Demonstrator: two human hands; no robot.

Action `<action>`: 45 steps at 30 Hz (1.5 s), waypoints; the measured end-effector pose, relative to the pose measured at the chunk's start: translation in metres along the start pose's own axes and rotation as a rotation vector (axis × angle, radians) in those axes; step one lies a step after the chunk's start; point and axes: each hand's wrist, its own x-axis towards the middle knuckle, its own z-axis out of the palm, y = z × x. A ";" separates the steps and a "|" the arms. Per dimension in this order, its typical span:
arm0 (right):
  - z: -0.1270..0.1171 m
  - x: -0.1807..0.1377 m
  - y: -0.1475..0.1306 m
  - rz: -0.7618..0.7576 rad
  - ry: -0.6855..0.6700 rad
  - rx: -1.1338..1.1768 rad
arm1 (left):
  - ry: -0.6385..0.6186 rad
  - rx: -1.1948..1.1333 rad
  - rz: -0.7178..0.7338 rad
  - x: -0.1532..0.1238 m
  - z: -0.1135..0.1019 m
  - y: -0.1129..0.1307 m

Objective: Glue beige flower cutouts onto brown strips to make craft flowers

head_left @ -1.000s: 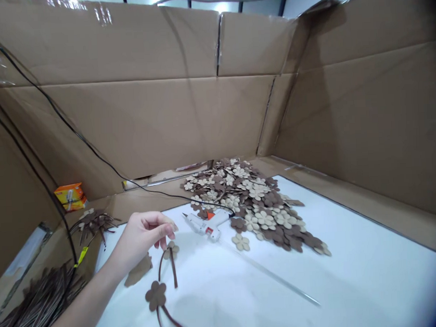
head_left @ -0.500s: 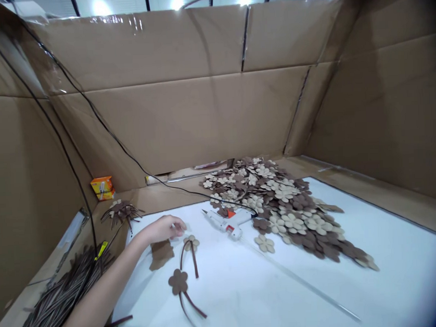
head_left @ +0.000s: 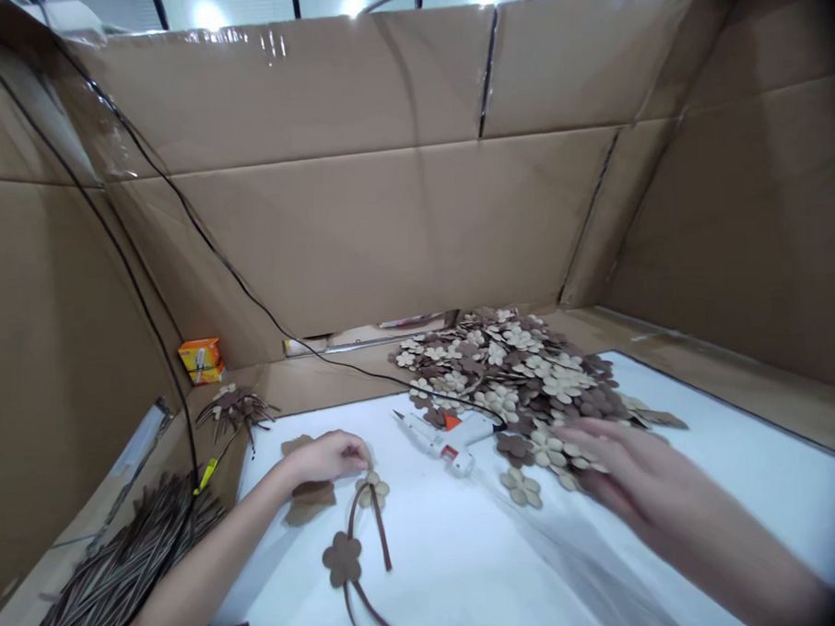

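Note:
My left hand (head_left: 335, 455) is closed, thumb and fingers curled together at the upper edge of a beige felt flower (head_left: 375, 490). Whether they pinch its petal is hidden. Two thin brown strips lie on this flower. Just below it, a brown felt flower (head_left: 342, 558) has strips trailing from it. On the right, my right hand (head_left: 622, 466) reaches over the near side of a pile of brown and beige flowers (head_left: 523, 359); its fingers are stretched out, slightly blurred. A white glue gun (head_left: 437, 441) lies between my hands, beside a loose beige flower (head_left: 520, 487).
Cardboard walls (head_left: 359, 232) surround the white work surface (head_left: 443, 570). A bundle of brown strips (head_left: 117, 566) lies at left, below an orange box (head_left: 202, 361) and a small flower cluster (head_left: 234, 409). A black cable (head_left: 251, 302) runs to the glue gun. Brown scrap (head_left: 310, 502) lies under my left wrist.
My right hand has come in from the right to the flower pile. My left hand has moved slightly right and down to the beige flower. The glue gun's long clear stick is now blurred.

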 end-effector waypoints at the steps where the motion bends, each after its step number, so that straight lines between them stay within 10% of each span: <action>1: 0.015 0.013 -0.002 -0.089 -0.096 -0.029 | -0.008 -0.006 0.009 0.001 0.000 -0.001; 10: 0.092 0.068 -0.019 -0.292 -0.317 -0.073 | 0.014 -0.088 0.064 -0.009 0.004 -0.005; 19: 0.087 0.078 -0.025 -0.420 -0.329 -0.037 | 0.048 -0.476 -0.016 -0.033 0.010 -0.002; 29: 0.060 0.069 -0.014 -0.052 -0.034 0.389 | 0.352 -0.963 -0.042 -0.046 0.008 0.027; 45: 0.044 0.049 -0.068 -0.348 -0.236 0.372 | 0.546 -1.251 -0.315 -0.051 0.019 0.053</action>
